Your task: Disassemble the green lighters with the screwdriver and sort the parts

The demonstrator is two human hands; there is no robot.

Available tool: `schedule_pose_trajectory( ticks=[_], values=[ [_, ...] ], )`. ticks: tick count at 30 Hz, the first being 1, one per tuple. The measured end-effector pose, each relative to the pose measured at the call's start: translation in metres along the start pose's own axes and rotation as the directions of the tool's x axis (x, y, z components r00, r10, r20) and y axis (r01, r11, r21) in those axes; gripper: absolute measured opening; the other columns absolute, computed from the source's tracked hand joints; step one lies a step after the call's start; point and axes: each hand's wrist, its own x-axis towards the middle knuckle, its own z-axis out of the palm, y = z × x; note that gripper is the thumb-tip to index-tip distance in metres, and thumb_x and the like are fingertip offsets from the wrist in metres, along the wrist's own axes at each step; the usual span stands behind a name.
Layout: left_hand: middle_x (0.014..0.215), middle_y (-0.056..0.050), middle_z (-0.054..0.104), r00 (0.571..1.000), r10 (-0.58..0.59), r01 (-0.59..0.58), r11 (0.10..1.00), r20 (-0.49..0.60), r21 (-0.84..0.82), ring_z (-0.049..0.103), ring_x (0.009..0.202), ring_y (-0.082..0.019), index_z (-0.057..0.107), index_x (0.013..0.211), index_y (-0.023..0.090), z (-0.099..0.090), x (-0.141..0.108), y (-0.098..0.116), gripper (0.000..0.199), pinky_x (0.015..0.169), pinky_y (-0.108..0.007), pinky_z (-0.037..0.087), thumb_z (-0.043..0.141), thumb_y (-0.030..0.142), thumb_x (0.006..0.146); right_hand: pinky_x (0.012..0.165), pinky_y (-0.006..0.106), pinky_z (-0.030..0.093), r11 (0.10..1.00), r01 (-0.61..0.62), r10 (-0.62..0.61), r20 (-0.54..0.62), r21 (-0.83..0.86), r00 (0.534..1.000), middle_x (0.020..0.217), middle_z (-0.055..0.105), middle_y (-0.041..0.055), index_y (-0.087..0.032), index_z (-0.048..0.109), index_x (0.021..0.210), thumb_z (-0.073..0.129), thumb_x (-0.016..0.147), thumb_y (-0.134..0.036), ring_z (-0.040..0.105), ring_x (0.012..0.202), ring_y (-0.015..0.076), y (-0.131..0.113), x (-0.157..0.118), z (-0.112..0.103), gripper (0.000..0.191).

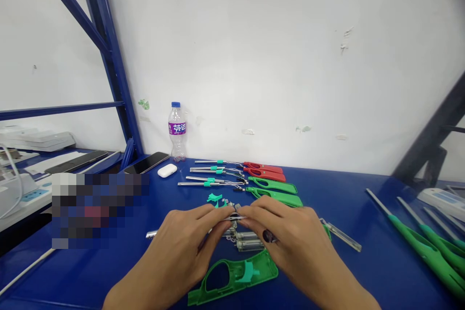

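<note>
Fingertip to fingertip, my left hand [189,240] and my right hand [292,237] pinch a thin pale wire [237,217] between them. A dark round-ended part [268,236] pokes out from under my right fingers; most of it is hidden. Below the hands lies a green lighter shell half [214,290], inner side up, with a teal trigger [249,272] in it. Clear lighter fluid tanks [250,242] lie just beneath my fingers. Past my left wrist shows the end of a metal tube [151,234]. Small teal pieces [215,198] lie beyond my fingertips.
Behind are metal lighter tubes [199,184] wired to parts beside red [265,173] and green shells [278,197]. Assembled green lighters [417,242] lie right, a loose clear tank [343,237] nearer. A bottle [178,133], phone [147,162] and white case [167,170] stand back left.
</note>
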Motion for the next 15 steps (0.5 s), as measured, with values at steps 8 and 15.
schedule_pose_trajectory(
  ticks=[8,15],
  values=[
    [0.104,0.004,0.079,0.999,-0.003,0.002,1.000,-0.050,-0.023,0.077,0.083,-0.015,0.060,0.134,0.033,0.0013,-0.0013,-0.0012,0.028,0.066,-0.025,0.051,0.051,0.024,0.109,0.056,0.026,0.039,1.000,0.025,-0.024,-0.043,0.012,0.999,0.097,0.072,-0.0011,-0.029,0.066,0.118,0.055,0.108,-0.020,0.069,0.072,0.0135,0.0012,0.0040,0.0012,0.018],
    [0.101,0.006,0.075,0.997,-0.058,0.052,0.992,-0.047,-0.119,0.074,0.085,-0.012,0.059,0.132,0.034,-0.0036,-0.0019,0.0035,0.026,0.071,-0.022,0.053,0.055,0.024,0.108,0.057,0.030,0.034,0.997,0.064,-0.062,-0.031,0.038,0.998,0.098,0.069,-0.0045,-0.031,0.064,0.116,0.056,0.106,-0.013,0.064,0.071,0.0146,-0.0003,0.0028,0.0004,0.023]
  ],
)
